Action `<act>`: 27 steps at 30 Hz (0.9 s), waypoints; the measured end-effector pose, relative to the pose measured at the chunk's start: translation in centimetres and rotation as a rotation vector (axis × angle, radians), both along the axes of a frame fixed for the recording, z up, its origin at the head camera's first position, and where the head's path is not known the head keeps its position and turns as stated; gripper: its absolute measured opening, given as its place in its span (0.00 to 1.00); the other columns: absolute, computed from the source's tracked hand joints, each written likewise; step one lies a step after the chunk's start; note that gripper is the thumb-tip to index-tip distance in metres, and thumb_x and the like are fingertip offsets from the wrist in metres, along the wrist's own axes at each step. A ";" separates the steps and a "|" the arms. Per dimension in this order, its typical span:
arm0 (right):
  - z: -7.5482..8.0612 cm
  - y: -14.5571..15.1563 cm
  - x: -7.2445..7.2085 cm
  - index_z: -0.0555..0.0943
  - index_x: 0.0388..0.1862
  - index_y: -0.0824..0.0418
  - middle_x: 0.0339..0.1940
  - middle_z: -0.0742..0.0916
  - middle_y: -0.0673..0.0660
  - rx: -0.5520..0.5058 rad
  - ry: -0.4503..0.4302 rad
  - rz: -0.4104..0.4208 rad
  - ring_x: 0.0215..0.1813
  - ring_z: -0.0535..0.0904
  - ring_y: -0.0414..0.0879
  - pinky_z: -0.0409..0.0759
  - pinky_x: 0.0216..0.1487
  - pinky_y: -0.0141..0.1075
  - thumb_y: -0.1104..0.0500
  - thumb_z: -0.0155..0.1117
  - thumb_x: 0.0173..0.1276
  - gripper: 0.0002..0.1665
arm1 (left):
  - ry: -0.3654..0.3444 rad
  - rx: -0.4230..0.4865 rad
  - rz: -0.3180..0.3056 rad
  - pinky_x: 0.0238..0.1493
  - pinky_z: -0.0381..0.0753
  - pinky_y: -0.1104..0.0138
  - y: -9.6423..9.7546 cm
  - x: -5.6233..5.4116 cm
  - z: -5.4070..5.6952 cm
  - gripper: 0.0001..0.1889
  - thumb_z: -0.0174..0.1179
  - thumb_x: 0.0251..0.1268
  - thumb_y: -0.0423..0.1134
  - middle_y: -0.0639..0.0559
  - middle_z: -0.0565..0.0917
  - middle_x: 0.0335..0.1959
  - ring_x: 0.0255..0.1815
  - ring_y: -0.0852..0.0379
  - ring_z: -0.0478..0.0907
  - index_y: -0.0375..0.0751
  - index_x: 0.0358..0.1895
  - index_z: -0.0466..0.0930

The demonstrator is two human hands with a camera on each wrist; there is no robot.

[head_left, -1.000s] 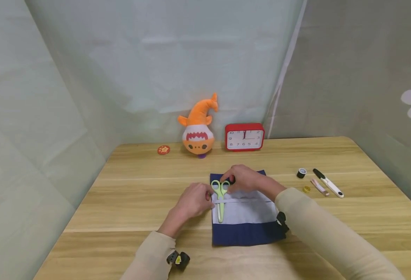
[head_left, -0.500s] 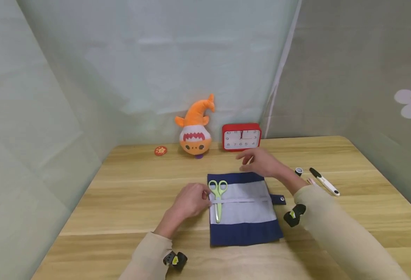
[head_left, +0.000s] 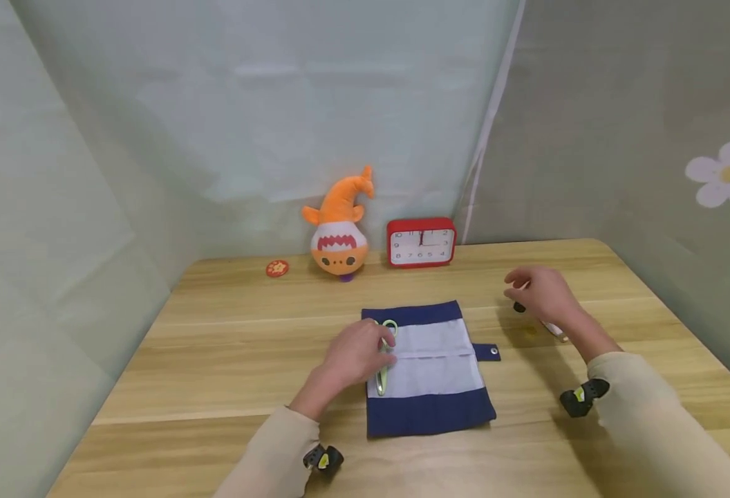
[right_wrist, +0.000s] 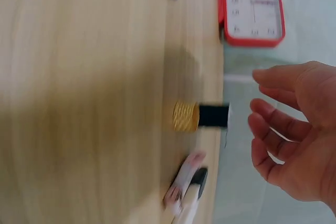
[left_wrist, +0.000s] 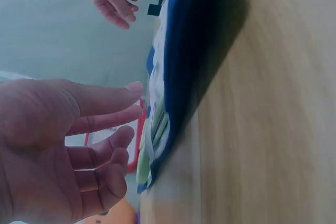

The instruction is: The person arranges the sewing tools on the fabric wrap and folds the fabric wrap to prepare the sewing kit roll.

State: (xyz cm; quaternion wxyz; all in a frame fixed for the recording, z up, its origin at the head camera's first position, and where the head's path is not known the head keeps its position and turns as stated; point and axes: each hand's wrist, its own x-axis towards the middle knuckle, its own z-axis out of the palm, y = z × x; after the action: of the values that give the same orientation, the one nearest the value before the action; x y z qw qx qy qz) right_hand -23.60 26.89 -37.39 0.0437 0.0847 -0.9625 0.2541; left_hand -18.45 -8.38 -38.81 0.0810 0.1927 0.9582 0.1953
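Note:
A navy and grey cloth tool roll [head_left: 430, 416] lies spread on the table, its snap tab out to the right. Green scissors [head_left: 381, 382] are tucked under its strap at the left side. My left hand [head_left: 355, 351] hovers over the scissors, fingers loosely bent and holding nothing in the left wrist view. Out to the right, my right hand [head_left: 545, 294] is above a black thread spool [right_wrist: 214, 116], fingers apart and nothing between them. Beside the spool is a gold dimpled thimble [right_wrist: 185, 117].
Right of the spool lie a pinkish clipper-like item [right_wrist: 184, 179] and a slim black-and-white tool [right_wrist: 190, 203], which the right hand hides in the head view. Along the back stand an orange shark plush [head_left: 340, 232] and a red clock [head_left: 422, 242]; a red disc [head_left: 277, 268] lies to their left.
My right hand has left the scissors' handles and moved right, over to the thread spool. My left hand has shifted from the roll's left edge onto the scissors.

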 end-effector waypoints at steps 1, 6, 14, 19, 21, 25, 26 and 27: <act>-0.1 0.4 0.1 0.85 0.57 0.71 0.50 0.88 0.72 0.012 0.003 -0.010 0.47 0.86 0.63 0.83 0.46 0.54 0.59 0.68 0.74 0.19 | 0.005 -0.008 -0.008 0.42 0.79 0.63 0.2 -0.1 0.0 0.11 0.74 0.66 0.43 0.52 0.83 0.38 0.39 0.56 0.76 0.45 0.48 0.91; -0.5 1.6 0.5 0.84 0.57 0.72 0.51 0.88 0.74 0.039 0.002 -0.032 0.48 0.87 0.66 0.81 0.52 0.60 0.58 0.70 0.72 0.21 | 0.012 -0.030 -0.027 0.45 0.80 0.62 0.9 -0.4 -0.4 0.11 0.75 0.65 0.43 0.52 0.84 0.39 0.41 0.56 0.76 0.46 0.48 0.91; -0.9 1.8 0.6 0.83 0.54 0.72 0.51 0.86 0.75 0.038 -0.064 -0.069 0.51 0.83 0.69 0.79 0.53 0.61 0.60 0.71 0.67 0.21 | 0.021 -0.008 -0.022 0.42 0.78 0.62 1.1 -0.6 -1.2 0.09 0.76 0.64 0.42 0.52 0.82 0.37 0.40 0.56 0.74 0.46 0.44 0.91; -1.4 1.9 0.7 0.82 0.51 0.72 0.48 0.87 0.73 0.023 -0.075 -0.093 0.47 0.83 0.65 0.80 0.49 0.57 0.61 0.71 0.68 0.18 | 0.022 -0.009 -0.029 0.43 0.78 0.61 1.1 -0.6 -1.4 0.08 0.76 0.64 0.41 0.53 0.81 0.37 0.40 0.56 0.74 0.47 0.44 0.91; -1.6 1.8 0.9 0.82 0.50 0.71 0.48 0.87 0.72 0.019 -0.073 -0.102 0.46 0.83 0.64 0.80 0.47 0.55 0.61 0.71 0.69 0.17 | 0.023 -0.005 -0.033 0.43 0.78 0.61 1.1 -0.7 -1.5 0.08 0.76 0.64 0.41 0.53 0.81 0.37 0.40 0.56 0.74 0.46 0.44 0.91; -1.9 1.9 0.9 0.84 0.48 0.69 0.48 0.88 0.70 0.026 -0.062 -0.100 0.45 0.82 0.61 0.80 0.46 0.52 0.61 0.70 0.70 0.13 | 0.035 -0.003 -0.042 0.44 0.78 0.62 1.0 -0.7 -1.6 0.08 0.76 0.64 0.41 0.53 0.82 0.37 0.40 0.56 0.75 0.47 0.43 0.91; -2.0 1.9 1.0 0.84 0.47 0.68 0.47 0.88 0.70 0.029 -0.059 -0.098 0.45 0.82 0.60 0.80 0.46 0.51 0.61 0.70 0.70 0.12 | 0.036 -0.003 -0.044 0.44 0.78 0.62 1.0 -0.8 -1.6 0.07 0.75 0.64 0.41 0.53 0.82 0.37 0.40 0.57 0.75 0.47 0.43 0.91; -2.1 1.9 1.0 0.85 0.47 0.68 0.47 0.89 0.69 0.035 -0.052 -0.095 0.44 0.82 0.60 0.80 0.46 0.51 0.61 0.70 0.70 0.12 | 0.037 -0.003 -0.047 0.44 0.78 0.62 1.0 -0.8 -1.6 0.07 0.75 0.64 0.41 0.53 0.82 0.37 0.40 0.57 0.75 0.47 0.43 0.91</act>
State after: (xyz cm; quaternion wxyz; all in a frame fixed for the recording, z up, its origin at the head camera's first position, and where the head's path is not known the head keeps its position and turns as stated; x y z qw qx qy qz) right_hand -22.61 28.80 -39.51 0.0290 0.0332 -0.9705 0.2369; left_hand -19.22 -7.36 -40.43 0.0678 0.2184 0.9551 0.1882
